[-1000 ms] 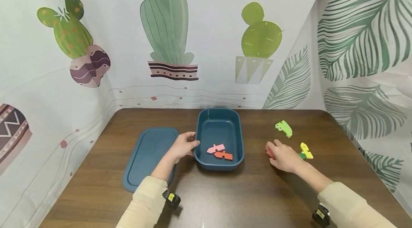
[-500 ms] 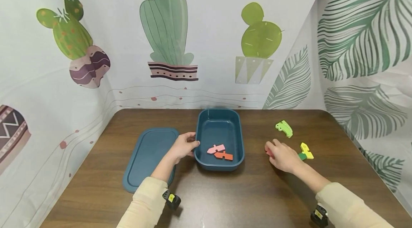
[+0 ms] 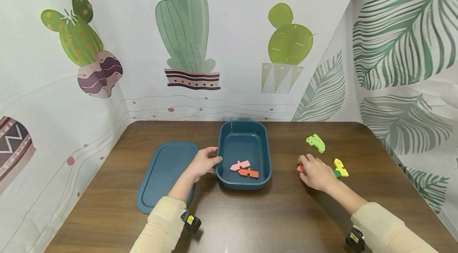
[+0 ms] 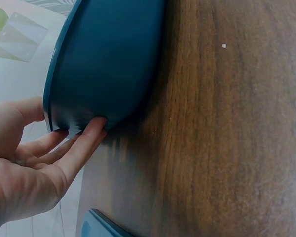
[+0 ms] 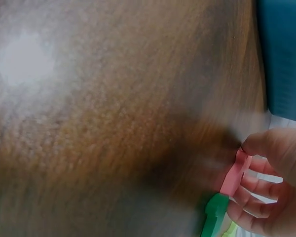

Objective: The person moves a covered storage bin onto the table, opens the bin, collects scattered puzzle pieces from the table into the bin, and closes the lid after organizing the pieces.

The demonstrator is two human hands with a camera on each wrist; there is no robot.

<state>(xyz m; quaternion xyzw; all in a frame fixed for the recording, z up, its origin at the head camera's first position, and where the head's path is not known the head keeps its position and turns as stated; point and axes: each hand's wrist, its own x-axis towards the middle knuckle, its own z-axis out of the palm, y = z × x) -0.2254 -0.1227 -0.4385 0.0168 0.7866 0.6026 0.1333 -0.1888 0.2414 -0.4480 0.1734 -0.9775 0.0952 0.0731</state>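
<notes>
Right wrist view: your right hand [image 5: 278,185], at the lower right of the frame, pinches a red piece [image 5: 235,174] at the tabletop, a green piece [image 5: 214,215] just below it. Your left hand [image 3: 203,163], fingers straight, rests against the bin [image 3: 244,134] at centre. The lid [image 3: 165,173] lies to the left.

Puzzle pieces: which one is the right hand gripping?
The red piece, pinched between the right hand's thumb and fingers. The dark green piece lies beside it; the yellow and light green ones lie apart on the table.
</notes>
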